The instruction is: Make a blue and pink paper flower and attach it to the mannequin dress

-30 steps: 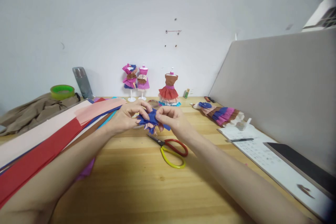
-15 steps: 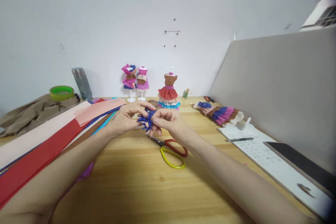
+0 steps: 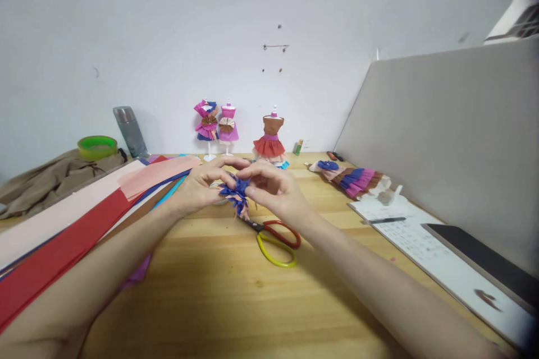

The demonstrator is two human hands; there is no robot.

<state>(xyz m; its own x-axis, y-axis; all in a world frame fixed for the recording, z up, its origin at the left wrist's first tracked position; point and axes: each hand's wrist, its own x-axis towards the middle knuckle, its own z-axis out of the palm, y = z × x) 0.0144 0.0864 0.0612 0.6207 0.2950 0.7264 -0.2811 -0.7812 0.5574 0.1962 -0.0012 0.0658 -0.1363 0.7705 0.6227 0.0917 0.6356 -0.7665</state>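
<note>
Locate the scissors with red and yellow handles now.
In the head view, the scissors lie on the light wooden table near the centre, by the right hand, pointing towards the blue and peach paper ruffle.

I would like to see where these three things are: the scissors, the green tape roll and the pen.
Scissors point(image 3: 275, 262): head view, on the yellow handle.
Tape roll point(image 3: 97, 152): head view, on its outer side.
Pen point(image 3: 389, 220): head view, on its dark barrel.
</note>
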